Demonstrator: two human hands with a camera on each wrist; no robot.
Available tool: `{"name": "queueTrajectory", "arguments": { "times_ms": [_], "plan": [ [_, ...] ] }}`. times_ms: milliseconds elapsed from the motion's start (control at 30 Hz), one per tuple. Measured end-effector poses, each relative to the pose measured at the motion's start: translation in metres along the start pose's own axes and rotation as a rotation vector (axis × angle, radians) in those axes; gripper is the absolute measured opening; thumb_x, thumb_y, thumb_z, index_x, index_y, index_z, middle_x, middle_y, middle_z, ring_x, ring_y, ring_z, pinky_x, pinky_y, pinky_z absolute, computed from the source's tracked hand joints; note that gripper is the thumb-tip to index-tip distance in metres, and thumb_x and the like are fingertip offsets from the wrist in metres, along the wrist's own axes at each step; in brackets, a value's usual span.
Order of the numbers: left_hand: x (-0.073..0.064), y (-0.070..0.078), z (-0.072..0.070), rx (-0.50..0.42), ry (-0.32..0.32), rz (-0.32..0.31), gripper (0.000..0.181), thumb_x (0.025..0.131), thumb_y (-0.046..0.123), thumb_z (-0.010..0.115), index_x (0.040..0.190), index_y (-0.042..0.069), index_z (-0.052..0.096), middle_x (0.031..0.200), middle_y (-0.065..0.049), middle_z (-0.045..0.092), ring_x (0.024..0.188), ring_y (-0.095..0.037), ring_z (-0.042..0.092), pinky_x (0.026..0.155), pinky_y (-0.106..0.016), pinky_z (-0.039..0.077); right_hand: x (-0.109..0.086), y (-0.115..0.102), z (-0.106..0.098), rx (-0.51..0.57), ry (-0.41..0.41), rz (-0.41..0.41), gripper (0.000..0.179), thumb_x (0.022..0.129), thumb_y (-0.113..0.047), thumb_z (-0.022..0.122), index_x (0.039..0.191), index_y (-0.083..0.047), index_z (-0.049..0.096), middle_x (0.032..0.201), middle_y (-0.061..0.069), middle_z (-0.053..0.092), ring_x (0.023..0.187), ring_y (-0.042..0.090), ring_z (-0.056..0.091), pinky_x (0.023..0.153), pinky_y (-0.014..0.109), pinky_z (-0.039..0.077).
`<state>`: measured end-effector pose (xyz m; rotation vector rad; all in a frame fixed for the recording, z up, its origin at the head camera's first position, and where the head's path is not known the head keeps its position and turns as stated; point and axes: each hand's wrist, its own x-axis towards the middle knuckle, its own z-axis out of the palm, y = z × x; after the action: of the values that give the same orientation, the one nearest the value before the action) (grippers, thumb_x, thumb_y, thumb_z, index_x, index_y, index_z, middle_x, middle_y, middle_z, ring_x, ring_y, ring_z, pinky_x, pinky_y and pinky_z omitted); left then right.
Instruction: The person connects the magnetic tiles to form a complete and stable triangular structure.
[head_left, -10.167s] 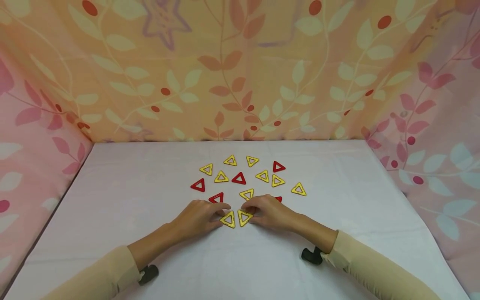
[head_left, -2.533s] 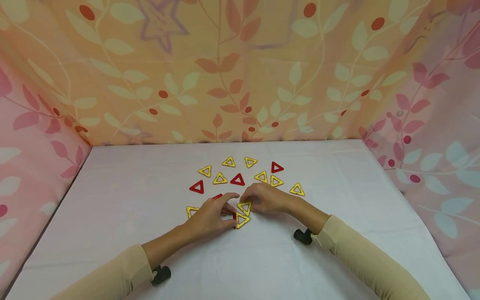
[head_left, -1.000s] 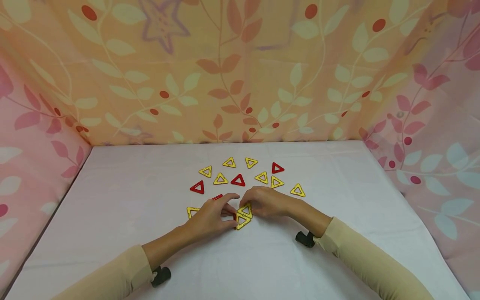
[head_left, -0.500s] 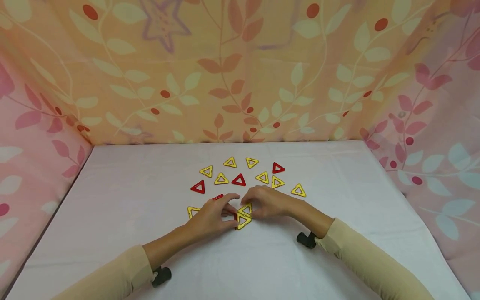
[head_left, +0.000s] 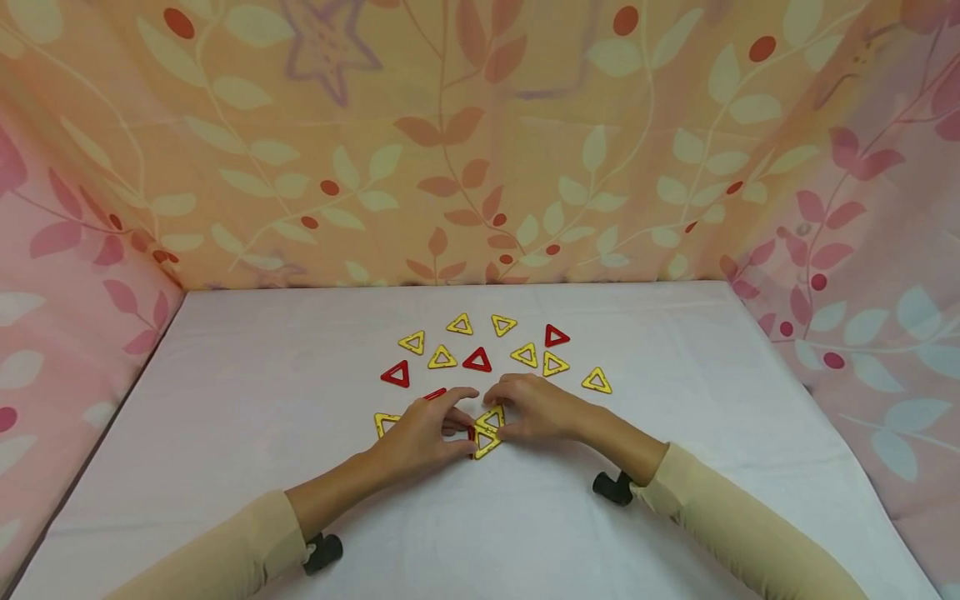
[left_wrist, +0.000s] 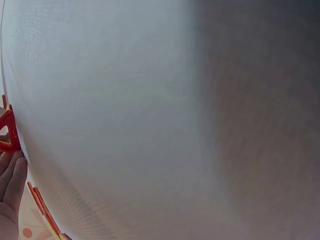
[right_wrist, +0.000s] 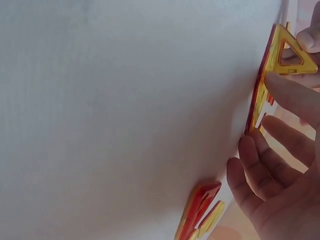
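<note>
Two yellow triangular magnetic tiles meet edge to edge between the hands: an upper yellow tile point(head_left: 488, 415) and a lower yellow tile point(head_left: 490, 451). At their left a red-edged triangular tile point(head_left: 472, 434) stands on edge, partly hidden by the left hand point(head_left: 420, 433), which holds it between thumb and fingers. From the left wrist, this shows as a red triangular tile point(left_wrist: 15, 132) above the fingertips. The right hand point(head_left: 547, 408) grips the upper yellow tile, thumb at its lower corner, and its curled fingers show beside the yellow edge point(right_wrist: 261, 100) in the right wrist view.
Behind the hands lie several loose yellow tiles point(head_left: 442, 363) and red tiles point(head_left: 406, 372) on the white cloth point(head_left: 300, 350). One yellow tile point(head_left: 380, 426) is left of the left hand, partly covered. Patterned curtains point(head_left: 480, 167) stand around the table.
Ten seconds ago two yellow tiles lay apart between the hands. Since 2.5 seconds ago, the upper yellow tile has turned and lowered against the lower one. The right thumb has just shifted slightly.
</note>
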<state>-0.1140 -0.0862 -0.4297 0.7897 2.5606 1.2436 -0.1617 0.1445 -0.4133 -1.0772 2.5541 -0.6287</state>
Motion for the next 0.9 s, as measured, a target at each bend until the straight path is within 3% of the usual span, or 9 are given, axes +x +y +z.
{"name": "queueTrajectory", "arguments": {
  "times_ms": [267, 533, 900],
  "plan": [
    [0.0003, 0.0001, -0.0005, -0.015, -0.003, -0.012, 0.067, 0.082, 0.018, 0.083, 0.139, 0.008, 0.050, 0.103, 0.003, 0.075, 0.094, -0.007, 0.071, 0.085, -0.029, 0.056, -0.0017, -0.0025, 0.0016, 0.000, 0.026, 0.021, 0.041, 0.083, -0.021, 0.081, 0.121, -0.011, 0.069, 0.111, -0.005, 0.065, 0.101, 0.010, 0.058, 0.094, 0.031, 0.050],
    [0.0002, 0.0000, -0.0014, -0.041, -0.006, -0.018, 0.068, 0.082, 0.018, 0.084, 0.140, 0.010, 0.049, 0.104, 0.002, 0.074, 0.094, -0.008, 0.071, 0.081, -0.026, 0.057, -0.0042, -0.0068, 0.0013, 0.025, 0.057, 0.006, 0.043, 0.082, -0.016, 0.082, 0.122, -0.011, 0.067, 0.098, -0.004, 0.059, 0.081, 0.011, 0.056, 0.071, 0.023, 0.050],
    [0.0009, -0.0008, -0.0012, -0.046, -0.008, -0.025, 0.068, 0.081, 0.019, 0.084, 0.140, 0.012, 0.049, 0.104, 0.002, 0.074, 0.094, -0.010, 0.071, 0.079, -0.025, 0.057, -0.0051, -0.0052, 0.0020, 0.051, 0.066, -0.048, 0.037, 0.086, -0.007, 0.076, 0.122, -0.010, 0.067, 0.102, -0.002, 0.059, 0.082, 0.011, 0.056, 0.073, 0.022, 0.050]
  ]
}}
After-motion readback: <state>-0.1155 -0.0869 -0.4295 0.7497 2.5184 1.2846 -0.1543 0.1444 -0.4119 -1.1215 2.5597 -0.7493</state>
